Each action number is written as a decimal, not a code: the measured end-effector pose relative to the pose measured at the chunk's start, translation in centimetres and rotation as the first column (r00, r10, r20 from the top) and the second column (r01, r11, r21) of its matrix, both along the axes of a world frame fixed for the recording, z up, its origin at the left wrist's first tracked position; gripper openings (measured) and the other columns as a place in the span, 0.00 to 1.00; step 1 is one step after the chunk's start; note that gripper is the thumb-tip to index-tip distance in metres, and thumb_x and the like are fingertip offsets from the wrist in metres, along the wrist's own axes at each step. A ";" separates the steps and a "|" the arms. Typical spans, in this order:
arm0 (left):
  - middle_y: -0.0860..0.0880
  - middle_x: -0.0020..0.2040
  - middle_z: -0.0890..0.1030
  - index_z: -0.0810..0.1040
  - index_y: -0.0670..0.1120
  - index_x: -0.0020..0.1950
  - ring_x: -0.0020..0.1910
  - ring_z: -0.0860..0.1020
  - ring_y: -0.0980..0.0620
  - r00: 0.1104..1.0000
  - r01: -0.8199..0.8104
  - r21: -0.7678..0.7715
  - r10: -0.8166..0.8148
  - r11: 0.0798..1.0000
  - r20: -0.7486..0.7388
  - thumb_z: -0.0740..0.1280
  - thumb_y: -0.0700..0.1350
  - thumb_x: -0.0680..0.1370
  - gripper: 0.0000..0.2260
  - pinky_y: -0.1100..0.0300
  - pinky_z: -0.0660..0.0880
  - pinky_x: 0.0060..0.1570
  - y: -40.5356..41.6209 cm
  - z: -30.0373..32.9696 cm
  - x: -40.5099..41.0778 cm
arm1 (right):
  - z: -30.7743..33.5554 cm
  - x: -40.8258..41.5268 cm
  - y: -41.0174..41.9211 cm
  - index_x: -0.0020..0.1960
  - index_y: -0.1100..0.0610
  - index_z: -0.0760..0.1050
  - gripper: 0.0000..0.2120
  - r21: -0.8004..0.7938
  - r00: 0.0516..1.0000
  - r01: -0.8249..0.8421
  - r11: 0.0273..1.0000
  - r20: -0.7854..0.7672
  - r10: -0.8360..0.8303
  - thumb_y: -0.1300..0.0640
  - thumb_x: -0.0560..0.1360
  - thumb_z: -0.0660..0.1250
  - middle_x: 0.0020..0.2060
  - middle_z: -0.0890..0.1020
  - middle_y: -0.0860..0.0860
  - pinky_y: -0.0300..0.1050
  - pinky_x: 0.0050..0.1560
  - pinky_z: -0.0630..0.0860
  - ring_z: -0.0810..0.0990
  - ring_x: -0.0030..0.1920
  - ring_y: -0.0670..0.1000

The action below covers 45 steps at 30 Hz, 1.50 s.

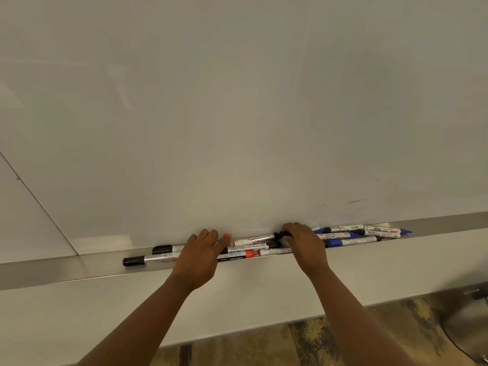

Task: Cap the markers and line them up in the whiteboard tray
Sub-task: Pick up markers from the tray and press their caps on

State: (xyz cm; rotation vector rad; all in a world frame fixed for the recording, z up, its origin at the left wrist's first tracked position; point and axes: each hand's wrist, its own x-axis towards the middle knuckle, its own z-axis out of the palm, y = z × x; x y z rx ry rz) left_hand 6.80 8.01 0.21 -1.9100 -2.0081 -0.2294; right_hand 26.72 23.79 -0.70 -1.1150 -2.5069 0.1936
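Note:
A metal whiteboard tray (66, 270) runs along the bottom of the whiteboard (237, 114). Several markers lie in it: two black-capped ones (148, 258) at the left, a jumble of black, red and blue ones (250, 249) in the middle, and blue ones (359, 236) at the right. My left hand (200, 256) rests over the middle pile, and a red cap (227, 237) shows at its fingertips. My right hand (303, 244) pinches the black end (284, 235) of a white-barrelled marker (254, 239) that lies at the back of the tray.
A white wall panel (211, 299) hangs below the tray. A patterned floor (330, 344) shows at the bottom, with a round metal base (470, 328) at the lower right. A seam in the board (39, 204) runs diagonally at the left.

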 end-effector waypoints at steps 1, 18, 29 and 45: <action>0.48 0.35 0.81 0.82 0.46 0.52 0.32 0.79 0.48 1.000 -0.006 0.001 0.006 1.000 -0.007 0.78 0.39 0.54 0.26 0.61 0.75 0.29 0.0 0.0 -0.1 | 0.2 -0.1 -0.2 0.52 0.55 0.75 0.07 -0.007 0.998 0.009 1.000 -0.065 -0.009 0.59 0.77 0.60 0.48 0.81 0.52 0.44 0.43 0.73 0.76 0.49 0.51; 0.46 0.50 0.80 0.76 0.45 0.62 0.47 0.78 0.50 0.640 -0.018 0.057 -0.032 0.998 0.768 0.64 0.40 0.77 0.14 0.55 0.77 0.47 0.7 1.0 0.8 | 2.9 -3.9 -3.6 0.49 0.59 0.79 0.08 -0.575 0.652 -0.287 0.766 -0.703 -0.283 0.67 0.71 0.69 0.39 0.82 0.49 0.35 0.42 0.79 0.80 0.40 0.43; 0.46 0.35 0.81 0.81 0.40 0.50 0.30 0.77 0.54 0.010 -0.155 -0.014 0.016 0.988 1.000 0.64 0.39 0.77 0.07 0.68 0.77 0.30 1.4 0.7 1.0 | 2.4 -6.2 -6.3 0.52 0.61 0.80 0.10 -0.507 0.792 -0.322 0.799 -0.607 -0.067 0.63 0.71 0.70 0.47 0.85 0.58 0.30 0.45 0.77 0.81 0.44 0.46; 0.57 0.36 0.81 0.80 0.47 0.45 0.33 0.79 0.69 0.172 -0.225 0.044 -0.005 0.973 0.985 0.65 0.40 0.77 0.05 0.76 0.72 0.27 0.6 -0.4 0.1 | 1.7 -2.3 -0.5 0.57 0.57 0.77 0.11 -0.274 0.977 0.122 0.954 0.205 -0.066 0.56 0.76 0.63 0.53 0.83 0.56 0.47 0.54 0.75 0.80 0.52 0.54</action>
